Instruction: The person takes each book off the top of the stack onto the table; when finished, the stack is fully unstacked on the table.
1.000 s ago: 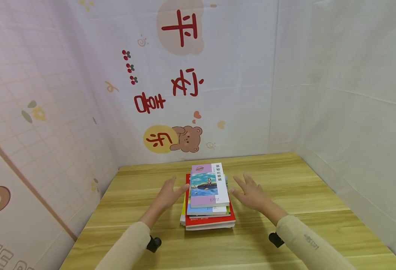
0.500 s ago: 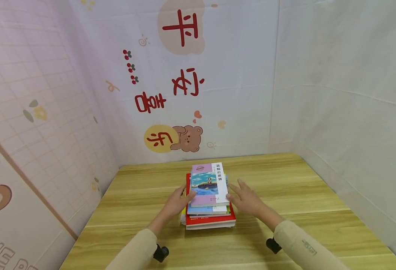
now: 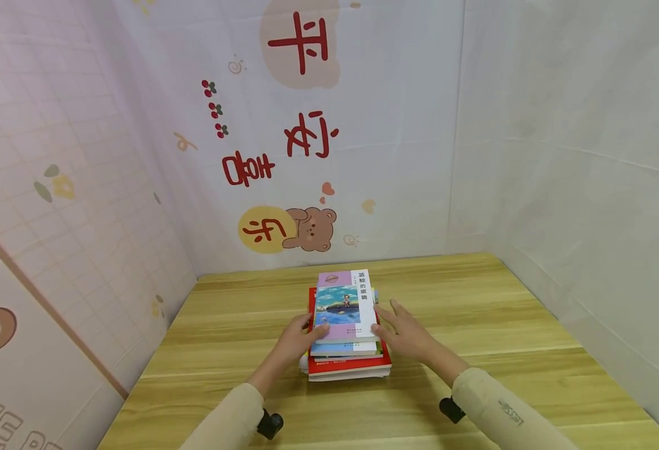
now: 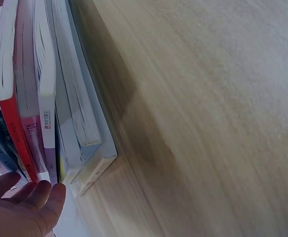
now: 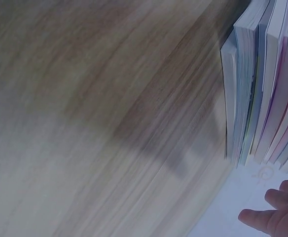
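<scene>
A stack of several paperback books [image 3: 348, 365] lies on the table in the head view, its edges unevenly lined up. On top is a lilac and white book [image 3: 343, 309] with a sea picture. My left hand [image 3: 297, 337] is at the stack's left side, its thumb over the top book's lower left corner. In the left wrist view its fingertips are against the book spines near a red book [image 4: 18, 140]. My right hand [image 3: 408, 334] is at the right side, thumb at the top book's edge, other fingers extended. The right wrist view shows those fingers [image 5: 257, 219] apart from the books.
The wood-grain table [image 3: 239, 294] runs back to a white cloth wall [image 3: 408, 156] printed with red characters and a bear. Side walls of cloth [image 3: 588, 187] stand left and right. A black wrist camera [image 3: 270, 424] hangs under the left sleeve.
Both hands have moved inward to the sides of the stack. My left thumb has come over the top book's corner, my right thumb to its right edge. The stack looks nearly unchanged.
</scene>
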`<state>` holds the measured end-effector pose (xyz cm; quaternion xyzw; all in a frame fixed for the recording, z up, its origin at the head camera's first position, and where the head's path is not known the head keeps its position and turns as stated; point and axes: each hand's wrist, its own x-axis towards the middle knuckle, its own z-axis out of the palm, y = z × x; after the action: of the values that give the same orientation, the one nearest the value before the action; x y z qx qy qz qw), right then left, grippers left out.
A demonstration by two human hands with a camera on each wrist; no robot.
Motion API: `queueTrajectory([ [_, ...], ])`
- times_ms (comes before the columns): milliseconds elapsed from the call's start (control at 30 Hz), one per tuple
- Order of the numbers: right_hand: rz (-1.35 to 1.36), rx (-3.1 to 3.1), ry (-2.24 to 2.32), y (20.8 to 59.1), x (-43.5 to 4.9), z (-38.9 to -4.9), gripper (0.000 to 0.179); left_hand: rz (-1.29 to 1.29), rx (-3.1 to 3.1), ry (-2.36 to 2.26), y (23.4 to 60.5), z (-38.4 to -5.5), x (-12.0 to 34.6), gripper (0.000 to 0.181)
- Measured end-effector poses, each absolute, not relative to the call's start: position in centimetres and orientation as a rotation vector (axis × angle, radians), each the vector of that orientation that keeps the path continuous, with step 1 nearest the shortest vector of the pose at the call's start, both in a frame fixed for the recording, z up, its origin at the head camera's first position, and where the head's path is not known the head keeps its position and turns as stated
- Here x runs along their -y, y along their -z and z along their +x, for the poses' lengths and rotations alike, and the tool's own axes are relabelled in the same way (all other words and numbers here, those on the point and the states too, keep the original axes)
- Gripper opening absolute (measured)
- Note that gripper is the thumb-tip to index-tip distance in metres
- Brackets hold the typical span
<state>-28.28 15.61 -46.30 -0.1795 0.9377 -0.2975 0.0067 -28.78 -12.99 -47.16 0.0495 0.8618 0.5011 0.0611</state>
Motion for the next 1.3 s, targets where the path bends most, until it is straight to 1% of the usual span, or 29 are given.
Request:
queueTrajectory([
  [233, -0.582, -2.935, 0.915, 46.0, -15.3, -28.2, 0.054, 0.177, -2.575, -1.534, 46.9, -29.0, 13.3, 0.068],
  [433, -0.607, -2.938, 0.902, 46.1, -15.7, -28.3, 0.05, 0.147, -2.55, -1.538, 46.7, -29.3, 13.6, 0.067],
  [600, -0.624, -2.934, 0.912, 46.7, -16.2, -28.4, 0.051, 0.109, -2.528, -1.552, 46.8, -29.3, 13.8, 0.071],
  [833, -0.594, -2.87, 0.986, 47.6, -16.6, -28.3, 0.058, 0.063, -2.487, -1.597, 46.9, -29.6, 14.3, 0.072],
  [1000, -0.655, -2.83, 1.072, 47.9, -16.6, -28.0, 0.057, 0.051, -2.475, -1.618, 46.8, -29.6, 14.7, 0.072],
  [1100, -0.702, -2.801, 1.112, 47.9, -16.6, -27.9, 0.057, 0.042, -2.45, -1.645, 47.0, -29.7, 15.0, 0.069],
  [1200, -0.665, -2.746, 1.156, 48.0, -16.7, -27.7, 0.059, 0.054, -2.398, -1.69, 47.2, -29.7, 15.3, 0.069],
  [1300, -0.569, -2.671, 1.194, 48.0, -16.9, -27.6, 0.062, 0.058, -2.31, -1.757, 47.4, -29.7, 15.6, 0.068],
])
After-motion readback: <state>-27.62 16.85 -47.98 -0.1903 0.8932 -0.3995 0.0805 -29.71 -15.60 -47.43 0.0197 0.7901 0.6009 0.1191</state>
